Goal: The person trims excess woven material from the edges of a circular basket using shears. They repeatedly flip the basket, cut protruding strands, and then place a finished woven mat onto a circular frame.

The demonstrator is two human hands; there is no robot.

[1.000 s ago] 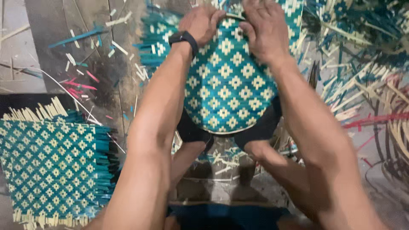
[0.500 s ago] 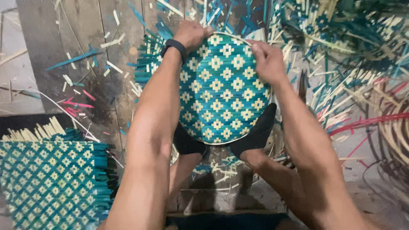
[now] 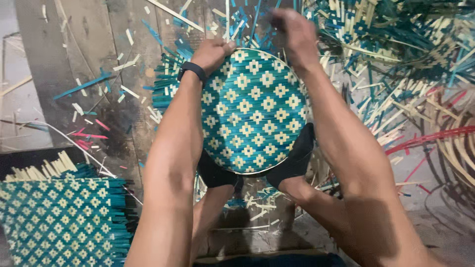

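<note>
Left of the left hand (image 3: 213, 53), the wooden floor (image 3: 64, 59) lies mostly open, littered only with flat offcut strips (image 3: 81, 86), so a hand could pass there. To the right, a dense heap of woven strips (image 3: 396, 54) and red canes (image 3: 430, 136) crowd close against the right arm. At lower left, a flat woven mat (image 3: 59, 222) blocks the floor.

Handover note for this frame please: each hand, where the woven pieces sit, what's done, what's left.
Left hand: gripping the top-left rim of the round teal-and-cream woven tray.
Right hand: at the top-right rim, blurred, grip unclear.
Tray rests on the knees.
Flat woven mat lies lower left; cut strips litter the wooden floor.
Done: near rim is trimmed round.
Left: loose strip ends beyond the far rim.
</note>
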